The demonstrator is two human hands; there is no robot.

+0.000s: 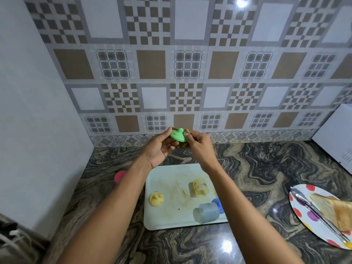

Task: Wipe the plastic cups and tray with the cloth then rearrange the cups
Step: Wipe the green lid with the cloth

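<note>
Holding a green lid (pixel 178 135) above the counter (pixel 247 168), my left hand (pixel 160 147) grips it while my right hand (pixel 198 147) pinches the brown cloth (pixel 182 145) against it. Below, a yellow cup (pixel 199 187) and blue cup (pixel 208 212) sit on the tray (pixel 171 221).

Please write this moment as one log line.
phase: wiping | left hand: holds green lid | right hand: pinches cloth against it | tray: stained, holds yellow cup, blue cup | pink cup: left of tray
</note>
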